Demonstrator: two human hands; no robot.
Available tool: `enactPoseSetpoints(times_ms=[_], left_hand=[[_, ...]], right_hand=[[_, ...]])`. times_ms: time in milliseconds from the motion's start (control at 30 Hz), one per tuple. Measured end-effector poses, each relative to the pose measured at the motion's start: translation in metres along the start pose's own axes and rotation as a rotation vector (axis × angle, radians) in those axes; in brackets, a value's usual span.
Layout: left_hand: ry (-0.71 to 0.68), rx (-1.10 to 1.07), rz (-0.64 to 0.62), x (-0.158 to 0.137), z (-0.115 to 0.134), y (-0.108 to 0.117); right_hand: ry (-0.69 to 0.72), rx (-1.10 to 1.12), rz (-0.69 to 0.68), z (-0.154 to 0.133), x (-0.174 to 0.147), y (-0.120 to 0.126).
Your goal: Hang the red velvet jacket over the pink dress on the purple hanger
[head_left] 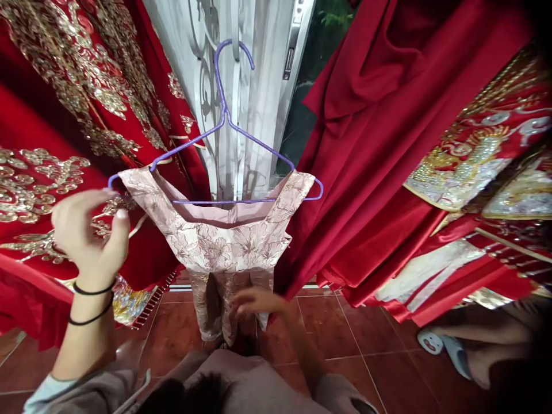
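Observation:
A pale pink dress [215, 244] with a gold floral pattern hangs on a purple clothes hanger [224, 118]. Its wide straps sit over the hanger's two shoulders, and the skirt falls in folds below. My left hand [92, 233], two black bands at its wrist, is raised by the hanger's left end. Its fingers are curved and the thumb stands apart; whether the fingertips touch the hanger, I cannot tell. Low in front of the skirt is my right hand [256, 302], fingers stretched out to the left and apart, with no grip on the cloth visible.
Red garments with gold embroidery [86, 75] hang on the left. On the right hang a plain red garment [345, 115] and beaded red ones [470, 155]. Behind the hanger are white metal bars [236, 115] and a curtain. A person's slippered foot [457, 353] rests on the tiles [328, 328].

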State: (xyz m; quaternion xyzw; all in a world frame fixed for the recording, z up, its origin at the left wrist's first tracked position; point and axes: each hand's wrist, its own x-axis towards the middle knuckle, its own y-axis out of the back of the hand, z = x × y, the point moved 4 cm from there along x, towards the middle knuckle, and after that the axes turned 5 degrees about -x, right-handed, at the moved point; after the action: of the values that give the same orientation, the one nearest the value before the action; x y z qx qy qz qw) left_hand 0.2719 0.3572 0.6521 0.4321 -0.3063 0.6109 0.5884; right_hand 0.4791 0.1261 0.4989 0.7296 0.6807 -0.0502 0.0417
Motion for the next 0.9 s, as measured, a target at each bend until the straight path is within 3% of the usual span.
enactPoseSetpoints(times_ms=[33,67,100,133,167,200,267,333,433,567,667,767,867,900], left_hand=[[-0.126,0.069,-0.093,0.013,0.009,-0.006],[-0.225,0.110,-0.181,0.025,0.016,-0.013],[-0.287,0.139,-0.261,0.035,0.019,-0.022],[-0.292,0.167,-0.345,0.044,0.019,-0.031],[-0.266,0.199,-0.413,0.051,0.016,-0.039],[-0.224,0.238,-0.455,0.056,0.011,-0.046],[-0.135,0.315,-0.467,0.059,0.001,-0.049],[-0.063,0.371,-0.423,0.057,-0.009,-0.043],[-0.006,0.392,-0.355,0.051,-0.021,-0.024],[0.085,0.257,-0.237,0.041,-0.038,0.000],[0.221,0.162,-0.235,0.019,-0.058,0.009],[0.381,-0.031,-0.294,-0.024,-0.084,0.008],[0.625,-0.270,-0.307,-0.090,-0.108,0.000],[0.710,-0.315,-0.382,-0.116,-0.113,-0.007]], right_hand=[[0.061,-0.022,0.024,-0.019,-0.002,0.023],[0.188,-0.046,0.168,-0.045,-0.004,0.051],[0.499,-0.176,0.560,-0.081,-0.014,0.084],[0.705,-0.360,0.869,-0.112,-0.024,0.109],[0.790,-0.573,1.027,-0.139,-0.027,0.125],[0.829,-0.717,1.078,-0.161,-0.024,0.138],[0.817,-0.830,0.973,-0.189,-0.008,0.158],[0.753,-0.837,0.844,-0.199,0.007,0.170],[0.672,-0.727,0.734,-0.196,0.014,0.177],[0.616,-0.561,0.668,-0.190,0.010,0.178],[0.578,-0.520,0.620,-0.184,0.013,0.180],[0.477,-0.408,0.612,-0.153,0.020,0.185],[0.373,-0.117,0.726,-0.092,0.022,0.186],[0.361,-0.046,0.765,-0.067,0.021,0.180]])
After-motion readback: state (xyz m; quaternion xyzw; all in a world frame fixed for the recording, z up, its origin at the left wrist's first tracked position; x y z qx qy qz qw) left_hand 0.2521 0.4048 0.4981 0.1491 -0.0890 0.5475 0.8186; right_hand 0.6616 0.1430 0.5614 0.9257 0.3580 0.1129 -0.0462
